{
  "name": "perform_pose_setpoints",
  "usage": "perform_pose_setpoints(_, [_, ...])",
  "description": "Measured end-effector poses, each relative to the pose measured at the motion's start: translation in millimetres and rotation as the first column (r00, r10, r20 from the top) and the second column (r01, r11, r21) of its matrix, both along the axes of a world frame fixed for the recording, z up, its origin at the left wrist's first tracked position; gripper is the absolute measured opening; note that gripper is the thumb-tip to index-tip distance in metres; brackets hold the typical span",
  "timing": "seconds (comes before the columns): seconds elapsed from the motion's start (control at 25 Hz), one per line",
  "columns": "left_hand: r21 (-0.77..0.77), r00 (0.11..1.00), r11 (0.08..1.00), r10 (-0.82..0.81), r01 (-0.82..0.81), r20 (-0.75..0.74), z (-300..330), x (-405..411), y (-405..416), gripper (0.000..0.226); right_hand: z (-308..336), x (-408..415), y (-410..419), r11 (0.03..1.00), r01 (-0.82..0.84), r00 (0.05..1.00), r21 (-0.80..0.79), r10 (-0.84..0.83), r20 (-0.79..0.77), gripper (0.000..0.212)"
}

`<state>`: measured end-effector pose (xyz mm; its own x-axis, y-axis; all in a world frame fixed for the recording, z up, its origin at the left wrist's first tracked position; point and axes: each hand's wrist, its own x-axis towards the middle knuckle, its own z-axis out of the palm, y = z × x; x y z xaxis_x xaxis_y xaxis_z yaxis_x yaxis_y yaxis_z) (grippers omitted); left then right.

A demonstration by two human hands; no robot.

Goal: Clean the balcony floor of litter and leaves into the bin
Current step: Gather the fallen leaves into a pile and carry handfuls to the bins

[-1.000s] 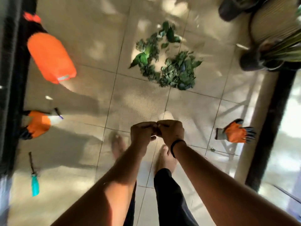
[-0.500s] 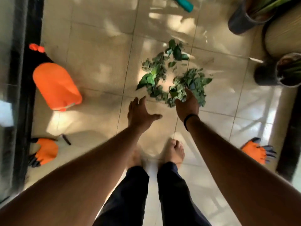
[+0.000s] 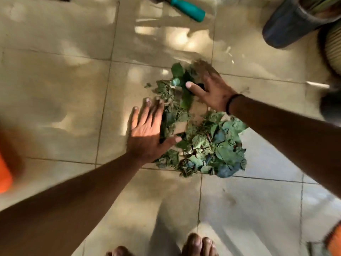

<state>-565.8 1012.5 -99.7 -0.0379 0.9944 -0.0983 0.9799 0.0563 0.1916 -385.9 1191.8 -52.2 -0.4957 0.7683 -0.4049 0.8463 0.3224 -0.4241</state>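
- While both my hands are down at the floor, the pile of green leaves (image 3: 201,137) lies between them, its length running from the far right to the near side.
- My left hand (image 3: 147,132) is spread flat, fingers straight, touching the pile's left edge.
- My right hand (image 3: 212,87) rests, fingers blurred but loosely extended, on the far end.
- No bin is in view.

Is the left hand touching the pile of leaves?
Touching. The head view shows the left hand flat on the floor, its thumb and fingertips lying against the edge of the leaves.
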Motion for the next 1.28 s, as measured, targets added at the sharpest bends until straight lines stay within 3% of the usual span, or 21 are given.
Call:
perform_pose_setpoints(0.12, [0.014, 0.999, 0.999, -0.028, 0.029, -0.034, -6, -2, -5, 0.106, -19, -10, 16, 0.983, -0.180, 0.983, -0.040, 0.178, -0.048, 0.067])
perform_pose_setpoints(0.28, [0.047, 0.999, 0.999, 0.018, -0.021, 0.047, 2, 1, -1, 0.105, -15, -4, -4, 0.888, -0.435, 0.899, 0.148, 0.437, 0.018, 0.062])
perform_pose_setpoints(0.44, [0.049, 0.997, 0.997, 0.059, -0.062, 0.053, 1, 1, -2, 0.107, -7, 10, -46, 0.915, -0.299, 0.939, 0.270, 0.332, -0.087, 0.045])
perform_pose_setpoints(0.56, [0.067, 0.998, 0.996, 0.058, -0.061, 0.038, -4, 0, -5, 0.103, -2, -11, -26, 0.859, -0.311, 0.926, 0.407, 0.370, -0.074, 0.034])
perform_pose_setpoints(0.64, [0.079, 0.998, 0.996, 0.045, -0.049, 0.050, -3, 0, -4, 0.097, -4, -47, -4, 0.842, -0.395, 0.906, 0.368, 0.423, 0.006, 0.046])
perform_pose_setpoints(0.76, [0.082, 0.992, 0.992, 0.083, -0.092, 0.100, -7, -2, -3, 0.091, -16, -79, -5, 0.835, -0.476, 0.870, 0.275, 0.493, 0.008, 0.051])
perform_pose_setpoints(0.92, [0.109, 0.957, 0.966, 0.210, -0.235, 0.201, -8, 0, -5, 0.088, -23, -24, -43, 0.805, -0.551, 0.822, 0.219, 0.569, -0.023, 0.055])
perform_pose_setpoints(1.04, [0.090, 0.968, 0.970, 0.213, -0.226, 0.133, -6, 2, -2, 0.089, -13, 23, -57, 0.743, -0.610, 0.789, 0.275, 0.601, 0.127, 0.057])
perform_pose_setpoints(1.12, [0.061, 0.976, 0.974, 0.214, -0.216, 0.049, -5, 0, -1, 0.089, 0, 31, -76, 0.784, -0.517, 0.853, 0.344, 0.506, 0.127, 0.059])
perform_pose_setpoints(1.2, [0.045, 0.982, 0.981, 0.188, -0.188, 0.010, -8, -1, -2, 0.086, 7, 29, -114, 0.811, -0.467, 0.883, 0.354, 0.449, 0.138, 0.077])
perform_pose_setpoints(1.28, [0.046, 0.985, 0.985, 0.170, -0.168, -0.039, -9, 0, -3, 0.081, -2, 22, -151, 0.777, -0.544, 0.839, 0.316, 0.488, 0.242, 0.108])
